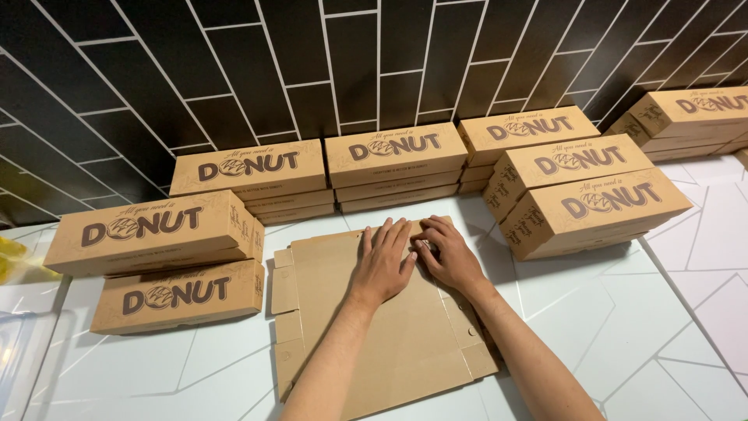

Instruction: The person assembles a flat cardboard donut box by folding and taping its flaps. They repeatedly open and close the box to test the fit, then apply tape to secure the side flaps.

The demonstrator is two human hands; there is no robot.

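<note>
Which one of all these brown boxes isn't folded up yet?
The flat cardboard box lying on the white table, under the left hand and right hand. All the other boxes around it are folded shut and stacked.

- Flat cardboard box blank point(389, 327): plain tan-brown, unprinted on the upper face.
- Folded doughnut boxes point(152, 231): same tan-brown, with dark brown lettering and a small line drawing on lid and sides.
- Tabletop point(623, 312): white, crossed by thin grey angular lines.
- Far wall tiles point(234, 70): black, oblong, white grout, laid slantwise.
- Object at far left edge point(9, 257): yellow.
</note>
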